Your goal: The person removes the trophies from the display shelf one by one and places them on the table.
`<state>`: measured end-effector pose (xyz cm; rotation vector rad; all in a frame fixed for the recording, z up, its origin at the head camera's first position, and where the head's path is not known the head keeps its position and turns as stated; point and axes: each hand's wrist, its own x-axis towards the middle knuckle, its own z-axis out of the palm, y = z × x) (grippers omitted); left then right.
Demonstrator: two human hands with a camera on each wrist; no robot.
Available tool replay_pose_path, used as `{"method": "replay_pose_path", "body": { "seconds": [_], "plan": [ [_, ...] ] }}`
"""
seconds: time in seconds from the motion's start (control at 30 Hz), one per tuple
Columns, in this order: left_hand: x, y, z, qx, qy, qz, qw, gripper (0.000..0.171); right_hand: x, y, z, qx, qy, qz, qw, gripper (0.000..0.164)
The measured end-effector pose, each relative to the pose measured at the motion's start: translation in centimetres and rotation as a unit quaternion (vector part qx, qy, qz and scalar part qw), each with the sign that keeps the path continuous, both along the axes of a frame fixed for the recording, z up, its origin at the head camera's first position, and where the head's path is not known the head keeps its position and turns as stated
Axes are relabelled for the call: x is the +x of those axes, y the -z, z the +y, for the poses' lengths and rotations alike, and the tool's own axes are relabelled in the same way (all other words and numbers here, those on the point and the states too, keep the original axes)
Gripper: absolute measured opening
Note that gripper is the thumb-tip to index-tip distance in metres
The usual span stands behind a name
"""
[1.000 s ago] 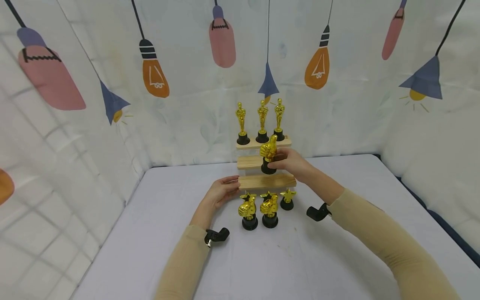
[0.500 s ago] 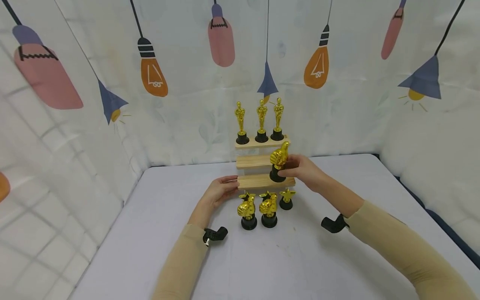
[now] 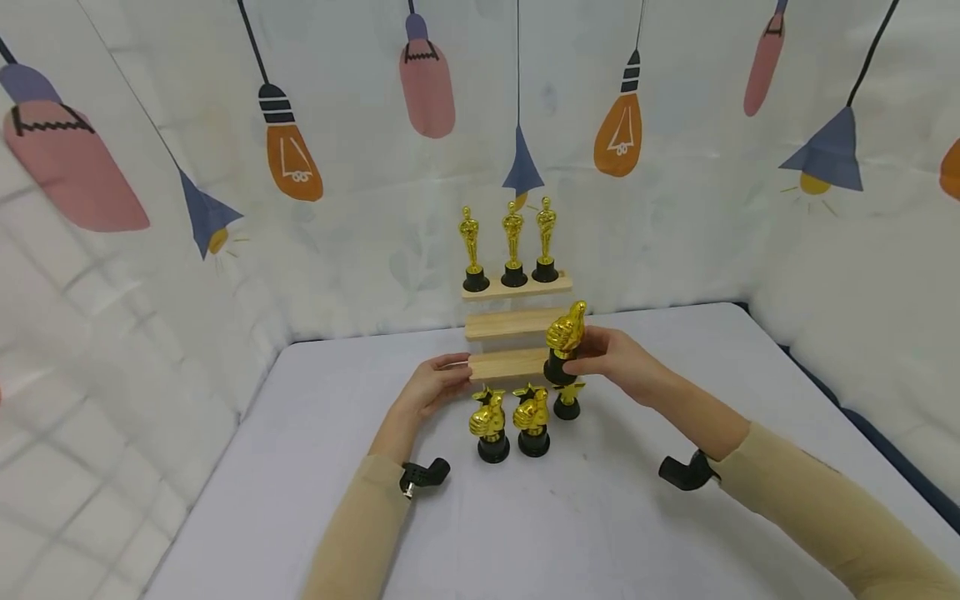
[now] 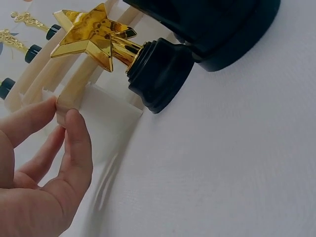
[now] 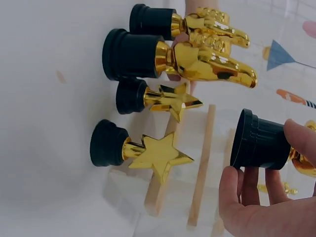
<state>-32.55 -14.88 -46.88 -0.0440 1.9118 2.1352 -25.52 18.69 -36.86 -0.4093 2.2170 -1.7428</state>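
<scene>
My right hand [image 3: 621,363] grips a gold thumbs-up trophy [image 3: 566,333] by its black base, upright above the front right of a small stepped wooden shelf [image 3: 506,365]. In the right wrist view, the thumb and fingers curl round that black base [image 5: 261,140]. My left hand [image 3: 429,387] pinches the left end of the lowest board [image 4: 74,94] between thumb and fingers. On the table before the shelf stand two more thumbs-up trophies [image 3: 492,425]. Behind them are three small gold star trophies [image 5: 160,157], partly hidden in the head view.
Three gold figure statuettes [image 3: 513,237] on black bases stand along the top board. The middle board [image 3: 502,324] lies bare at its left. A white cloth covers the table [image 3: 525,533], and a printed curtain [image 3: 360,250] hangs right behind the shelf.
My right hand has brought the thumbs-up trophy from the middle board's level down, rightward and toward me, past the lowest board. The left hand keeps its hold on the shelf; the head view has shifted slightly.
</scene>
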Motion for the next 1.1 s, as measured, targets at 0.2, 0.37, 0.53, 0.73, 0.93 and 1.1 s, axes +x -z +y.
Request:
{"method": "replay_pose_path", "body": {
  "seconds": [0.2, 0.37, 0.53, 0.73, 0.93, 1.1],
  "plan": [
    [0.3, -0.1, -0.2, -0.004, 0.003, 0.006, 1.0, 0.048, 1.4, 0.3, 0.6, 0.005, -0.003, 0.004, 1.0, 0.062],
    [0.2, 0.0, 0.0, -0.002, -0.003, 0.006, 1.0, 0.048, 2.0, 0.7, 1.0, 0.011, 0.004, -0.003, 1.0, 0.065],
    [0.2, 0.0, 0.1, -0.004, -0.01, 0.0, 0.9999, 0.049, 2.6, 1.0, 1.2, 0.019, 0.0, -0.001, 1.0, 0.065],
    [0.2, -0.2, 0.2, -0.008, -0.009, -0.004, 0.9999, 0.05, 3.2, 1.8, 1.6, 0.025, -0.001, -0.009, 1.0, 0.066],
    [0.3, -0.4, 0.1, -0.013, -0.004, -0.011, 0.9998, 0.051, 3.7, 3.1, 2.1, 0.021, 0.002, -0.02, 1.0, 0.068],
    [0.2, -0.4, -0.1, -0.016, -0.004, -0.01, 0.9998, 0.051, 3.8, 4.1, 2.3, 0.014, -0.006, -0.025, 1.0, 0.069]
  ]
}}
